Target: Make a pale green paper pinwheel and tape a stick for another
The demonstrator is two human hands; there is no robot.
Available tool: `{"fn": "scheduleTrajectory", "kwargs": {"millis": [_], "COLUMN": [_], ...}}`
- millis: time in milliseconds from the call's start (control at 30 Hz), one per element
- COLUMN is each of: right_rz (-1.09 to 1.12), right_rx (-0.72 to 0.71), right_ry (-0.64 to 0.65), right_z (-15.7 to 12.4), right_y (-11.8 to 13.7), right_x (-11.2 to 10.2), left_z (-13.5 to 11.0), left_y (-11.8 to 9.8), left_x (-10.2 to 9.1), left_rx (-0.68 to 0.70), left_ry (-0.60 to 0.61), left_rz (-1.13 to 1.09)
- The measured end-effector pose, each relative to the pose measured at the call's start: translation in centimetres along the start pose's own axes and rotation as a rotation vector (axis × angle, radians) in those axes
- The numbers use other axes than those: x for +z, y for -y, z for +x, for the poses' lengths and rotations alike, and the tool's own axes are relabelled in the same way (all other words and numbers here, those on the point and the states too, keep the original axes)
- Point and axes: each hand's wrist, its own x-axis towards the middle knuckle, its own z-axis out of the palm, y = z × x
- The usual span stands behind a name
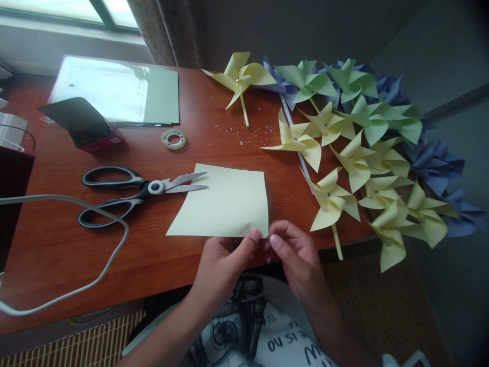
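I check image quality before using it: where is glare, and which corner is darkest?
Head view throughout: glare whitens the glossy packet near the bright window; the held pale-yellow paper shows none; the picture's upper-right corner falls almost black.

Pale yellow paper sheet (229,201) — unfolded, near-right corner slightly buckled — over the table (153,260)

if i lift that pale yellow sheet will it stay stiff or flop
The pale yellow sheet will probably flex easily: it looks thin and buckles slightly near the thumb of the left hand. It is likely light for its size, seeming a single layer of paper. The scissors overlap it with their tips, so might drag slightly.
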Motion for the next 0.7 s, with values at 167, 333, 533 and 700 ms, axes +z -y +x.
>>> {"fn": "scheduleTrajectory", "kwargs": {"millis": [167, 333, 533, 700], "right_rz": [-0.045, -0.048, -0.019, -0.079], "right_rx": [-0.024, -0.029, -0.029, -0.045], "right_ry": [-0.031, -0.030, -0.016, -0.062], "right_z": [0.14, 0.22, 0.17, 0.31], "right_y": [0.38, 0.58, 0.49, 0.66], "right_x": [0.21, 0.37, 0.38, 0.60], "left_z": [0.13, -0.05, -0.10, -0.25], "left_y": [0.11, -0.13, -0.26, -0.45], "left_x": [-0.11, 0.17, 0.17, 0.40], "left_rx": [-0.018, 0.000, 0.007, 0.038], "left_ry": [0.000, -0.003, -0.009, -0.038], "left_rz": [0.010, -0.008, -0.001, 0.045]}}
